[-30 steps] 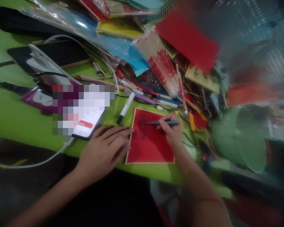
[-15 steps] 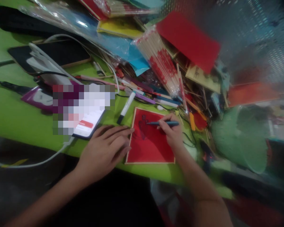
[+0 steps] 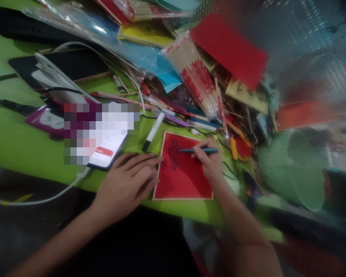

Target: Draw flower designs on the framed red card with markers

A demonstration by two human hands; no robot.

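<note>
A red square card (image 3: 184,177) with a dark sketched figure near its top lies on the green table (image 3: 20,142). My right hand (image 3: 209,161) is closed round a blue pen (image 3: 197,150), the tip resting on the sketch. My left hand (image 3: 127,182) lies flat with fingers stretched out, fingertips touching the card's left edge. It holds nothing.
A phone (image 3: 106,152) with a lit screen and a white cable lies left of the card. A white marker (image 3: 153,130) lies just above. Behind are a bundle of sticks (image 3: 194,75), coloured papers, pens, a red sheet (image 3: 229,48). A green bucket (image 3: 291,169) stands right.
</note>
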